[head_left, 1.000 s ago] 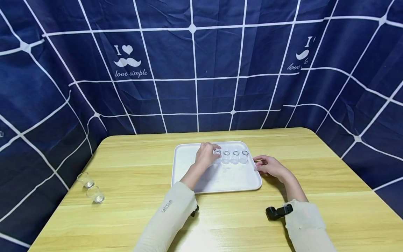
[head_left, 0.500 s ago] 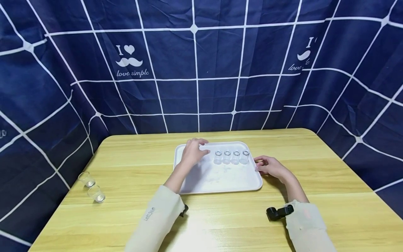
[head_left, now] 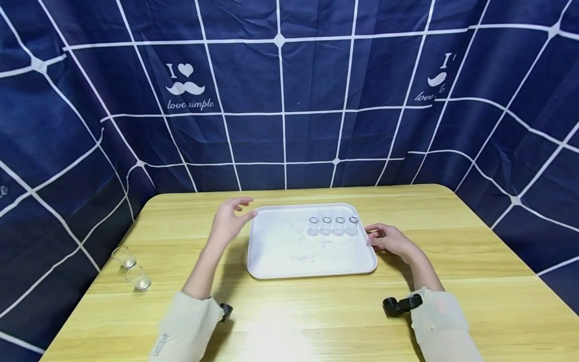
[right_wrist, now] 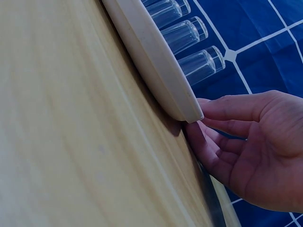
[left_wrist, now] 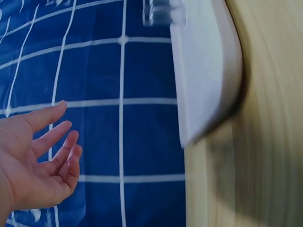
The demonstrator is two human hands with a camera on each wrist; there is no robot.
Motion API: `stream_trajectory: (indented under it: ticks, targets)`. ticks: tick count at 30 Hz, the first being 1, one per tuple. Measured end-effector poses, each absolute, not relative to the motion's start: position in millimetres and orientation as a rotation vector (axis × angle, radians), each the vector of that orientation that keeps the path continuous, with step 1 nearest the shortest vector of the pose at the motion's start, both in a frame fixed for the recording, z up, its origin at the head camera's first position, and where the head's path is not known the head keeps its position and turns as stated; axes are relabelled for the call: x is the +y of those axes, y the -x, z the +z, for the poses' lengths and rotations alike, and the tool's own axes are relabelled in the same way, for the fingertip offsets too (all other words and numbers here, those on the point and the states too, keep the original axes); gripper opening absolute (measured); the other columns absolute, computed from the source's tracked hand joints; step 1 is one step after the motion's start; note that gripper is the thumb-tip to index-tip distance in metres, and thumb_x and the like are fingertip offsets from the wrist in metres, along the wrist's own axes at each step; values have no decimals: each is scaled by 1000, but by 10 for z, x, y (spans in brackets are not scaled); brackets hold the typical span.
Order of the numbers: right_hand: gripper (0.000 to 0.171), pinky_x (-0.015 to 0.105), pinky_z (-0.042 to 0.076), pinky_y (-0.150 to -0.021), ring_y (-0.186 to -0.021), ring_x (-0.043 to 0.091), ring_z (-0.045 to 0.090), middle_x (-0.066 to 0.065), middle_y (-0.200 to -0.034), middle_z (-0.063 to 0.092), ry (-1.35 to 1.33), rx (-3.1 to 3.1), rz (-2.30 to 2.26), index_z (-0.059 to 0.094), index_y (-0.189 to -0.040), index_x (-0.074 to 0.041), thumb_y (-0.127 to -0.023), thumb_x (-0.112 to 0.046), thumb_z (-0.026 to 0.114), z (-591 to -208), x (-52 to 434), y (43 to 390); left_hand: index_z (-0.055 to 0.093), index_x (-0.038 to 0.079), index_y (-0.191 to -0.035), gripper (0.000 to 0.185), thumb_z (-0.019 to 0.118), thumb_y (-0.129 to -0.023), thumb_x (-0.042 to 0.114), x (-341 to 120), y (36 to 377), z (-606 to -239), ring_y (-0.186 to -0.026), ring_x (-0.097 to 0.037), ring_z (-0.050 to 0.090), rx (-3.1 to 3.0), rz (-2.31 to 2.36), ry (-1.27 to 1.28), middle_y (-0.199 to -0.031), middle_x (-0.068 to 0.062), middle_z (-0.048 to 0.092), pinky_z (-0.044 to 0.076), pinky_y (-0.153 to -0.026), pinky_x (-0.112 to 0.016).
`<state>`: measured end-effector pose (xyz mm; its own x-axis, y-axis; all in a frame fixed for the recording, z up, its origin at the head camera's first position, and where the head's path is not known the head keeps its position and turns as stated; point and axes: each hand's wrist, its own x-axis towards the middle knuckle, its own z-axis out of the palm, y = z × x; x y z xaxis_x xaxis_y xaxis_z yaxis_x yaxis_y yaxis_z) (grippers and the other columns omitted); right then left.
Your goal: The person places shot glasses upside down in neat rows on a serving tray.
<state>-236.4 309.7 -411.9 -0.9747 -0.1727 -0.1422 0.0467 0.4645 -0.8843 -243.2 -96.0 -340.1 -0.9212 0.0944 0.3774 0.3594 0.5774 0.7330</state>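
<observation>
"Where's the left hand (head_left: 227,222)?"

"Near the tray (head_left: 289,244), between nine and ten o'clock from its middle. Its thumb and fingers are wide apart."

"And the right hand (head_left: 388,239)?"

"At three o'clock. It pinches the tray's edge."

"What's on the tray?"

"Four clear glasses (head_left: 338,230) in a row, toward two o'clock. Two small cups (head_left: 139,279) sit on the table (head_left: 339,317), well apart from it, between eight and nine."

Navy cloth (head_left: 312,136), gridded in white, hangs behind the far edge of a pale wooden table (head_left: 452,241) with rounded far corners and past its side edges — white glare (head_left: 276,334) lies toward the near side.
</observation>
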Motion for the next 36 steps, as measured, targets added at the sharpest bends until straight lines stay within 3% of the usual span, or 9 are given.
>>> stream_trajectory:
  ticks: [6,12,19,24,31,36]
  targets:
    - [43,29,51,-72,-82,16,56,15,-96,56,96,2512,-1511,42,-124,15,-87,-1,56,-4131,3088,2363,63,-1,-111,33,69,-81,10,-1440,2230,-3408,-96,-33,55,-2479,-1260,253,-107,-19,61,43,-80,-43]
    - [43,28,50,-70,-81,15,56,14,-95,57,97,2530,-1488,42,-123,15,-86,-1,56,-4139,3087,2369,65,0,-108,28,69,-81,8,-1832,1964,-3405,-91,-25,54,-2370,-1177,143,-104,-14,62,40,-69,-21]
    - [44,28,50,-71,-81,15,56,13,-95,56,89,2512,-1503,41,-125,15,-87,-2,56,-4133,3092,2367,64,0,-108,30,70,-82,14,-2292,1673,-3439,-86,-2,48,-2356,-1097,53,-103,-13,60,37,-66,-10]
    - [44,28,50,-71,-80,15,57,14,-94,56,88,2504,-1515,41,-125,15,-87,-1,56,-4121,3098,2361,64,7,-114,36,71,-81,21,-2748,1635,-3702,-89,1,46,-2369,-1154,-27,-108,-7,57,35,-68,-12]
    - [44,28,51,-72,-79,13,57,13,-93,56,99,2487,-1538,41,-124,16,-86,-1,56,-4129,3097,2364,61,23,-122,47,75,-77,29,-3546,1804,-4441,-96,5,44,-2414,-1068,-80,-111,18,53,34,-67,-7]
    - [44,28,50,-70,-78,14,57,13,-93,55,96,2496,-1520,40,-124,15,-87,-1,56,-4123,3108,2375,56,20,-127,50,72,-80,26,-3620,1683,-4438,-97,3,42,-2468,-1208,-57,-113,21,51,36,-67,-10]
